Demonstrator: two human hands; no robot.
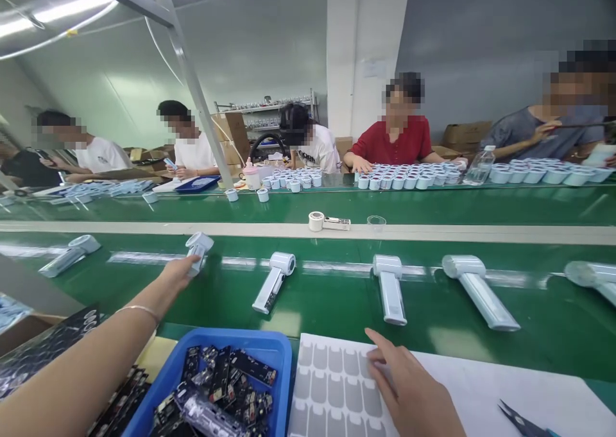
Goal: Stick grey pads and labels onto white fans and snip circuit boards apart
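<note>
My left hand reaches out over the green conveyor belt, its fingers closed round the handle of a pale, T-shaped handheld fan housing. Low on the right, my right hand hovers at the edge of a sheet of grey stickers, fingers apart, with nothing visible in it. Between the hands lies another fan housing, its handle open on dark parts inside. Further along the belt are more housings, one straight ahead of my right hand and one to its right.
A blue bin of black circuit boards stands in front of me. Pliers rest on white paper at right. A white fan body and a clear ring sit on the divider. Several co-workers work across the belt behind rows of cups.
</note>
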